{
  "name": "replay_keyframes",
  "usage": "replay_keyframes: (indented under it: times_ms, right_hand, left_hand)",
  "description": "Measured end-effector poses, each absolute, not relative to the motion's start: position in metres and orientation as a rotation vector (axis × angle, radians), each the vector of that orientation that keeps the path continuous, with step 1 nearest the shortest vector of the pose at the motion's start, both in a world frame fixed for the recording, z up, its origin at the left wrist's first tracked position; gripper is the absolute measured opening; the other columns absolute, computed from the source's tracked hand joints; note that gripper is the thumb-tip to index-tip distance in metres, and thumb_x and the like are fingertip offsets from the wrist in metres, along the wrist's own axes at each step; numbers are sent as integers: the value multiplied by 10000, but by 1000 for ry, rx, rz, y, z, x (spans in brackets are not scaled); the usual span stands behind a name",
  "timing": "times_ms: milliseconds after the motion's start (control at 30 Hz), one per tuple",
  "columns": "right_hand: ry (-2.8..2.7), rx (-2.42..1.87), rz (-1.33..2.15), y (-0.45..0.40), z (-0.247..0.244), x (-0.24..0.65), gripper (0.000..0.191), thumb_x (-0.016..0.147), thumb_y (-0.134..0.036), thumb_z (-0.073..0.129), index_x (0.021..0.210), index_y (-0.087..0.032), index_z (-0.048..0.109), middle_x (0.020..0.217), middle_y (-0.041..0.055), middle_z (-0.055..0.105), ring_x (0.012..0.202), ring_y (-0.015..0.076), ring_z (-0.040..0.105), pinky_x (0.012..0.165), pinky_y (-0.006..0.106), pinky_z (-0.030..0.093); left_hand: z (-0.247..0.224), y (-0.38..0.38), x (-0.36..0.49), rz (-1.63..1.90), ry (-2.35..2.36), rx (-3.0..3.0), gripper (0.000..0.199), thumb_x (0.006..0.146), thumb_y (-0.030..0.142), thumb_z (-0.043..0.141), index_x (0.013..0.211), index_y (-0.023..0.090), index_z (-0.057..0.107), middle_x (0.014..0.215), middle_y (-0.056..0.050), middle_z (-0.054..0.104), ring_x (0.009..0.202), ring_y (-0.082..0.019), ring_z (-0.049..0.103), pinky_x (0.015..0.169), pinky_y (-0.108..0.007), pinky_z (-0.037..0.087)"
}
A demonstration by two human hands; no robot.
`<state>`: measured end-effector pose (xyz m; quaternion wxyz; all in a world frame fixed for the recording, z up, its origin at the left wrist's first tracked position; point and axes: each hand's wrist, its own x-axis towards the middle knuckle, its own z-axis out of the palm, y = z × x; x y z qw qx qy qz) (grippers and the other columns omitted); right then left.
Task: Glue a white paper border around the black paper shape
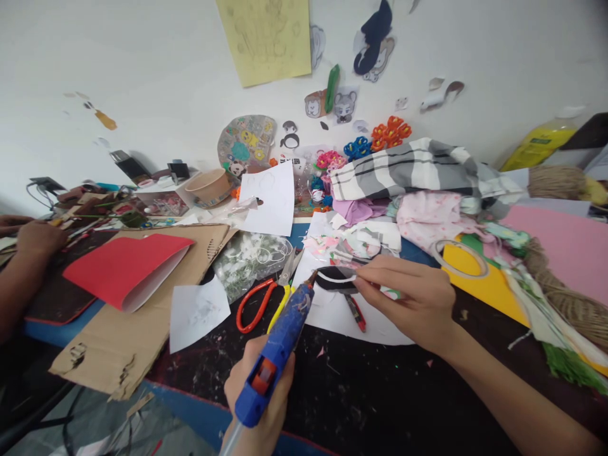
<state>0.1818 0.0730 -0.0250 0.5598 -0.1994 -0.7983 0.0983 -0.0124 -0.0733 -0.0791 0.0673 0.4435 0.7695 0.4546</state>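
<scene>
My left hand is wrapped round a blue hot glue gun, a clear glue stick coming out of its back end. The nozzle points up and away, at the left edge of a small black piece with a white curved strip; I cannot tell whether they touch. Between the fingertips of my right hand the black piece is pinched at its right end. Below it lie white paper and a small red and black tool. Scissors with red and yellow handles lie left of the glue gun.
Cardboard and a folded red sheet lie to the left, near another person's hand. A bag of white-green material sits behind the scissors. Folded fabrics, a tape roll and twine crowd the right.
</scene>
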Motion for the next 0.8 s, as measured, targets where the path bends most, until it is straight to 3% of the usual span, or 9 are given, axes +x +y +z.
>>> replay_keyframes:
  times_ms: [100, 433, 700, 800]
  right_hand:
    - [-1880, -473, 222, 73, -25, 182, 148, 839, -38, 673, 865, -180, 702, 753, 27, 715, 689, 128, 684, 657, 245, 562]
    - [-1878, -468, 230, 73, -24, 181, 135, 832, -28, 678, 855, -157, 711, 736, 36, 709, 674, 123, 675, 650, 240, 556]
    - [-1881, -471, 243, 72, -25, 181, 137, 846, -54, 663, 865, -174, 726, 734, 28, 712, 668, 135, 685, 639, 252, 566]
    - [-1885, -453, 251, 73, -25, 181, 145, 850, -64, 656, 874, -184, 733, 731, 28, 715, 661, 141, 685, 620, 256, 567]
  left_hand:
    - [-80, -73, -12, 1419, 2301, 1336, 424, 848, 635, 554, 840, 223, 656, 631, -18, 647, 754, -259, 707, 765, -368, 565]
    - [-94, -73, -31, 1465, 2286, 1493, 386, 791, 599, 643, 833, 219, 695, 637, -24, 689, 678, -243, 716, 682, -336, 597]
    - [-89, -76, -17, 1456, 2314, 1371, 403, 848, 607, 560, 886, 222, 672, 677, -32, 673, 797, -266, 709, 799, -385, 571]
    - [-87, -76, -10, 1416, 2338, 1333, 429, 861, 634, 512, 866, 228, 650, 659, -28, 635, 730, -255, 676, 750, -389, 559]
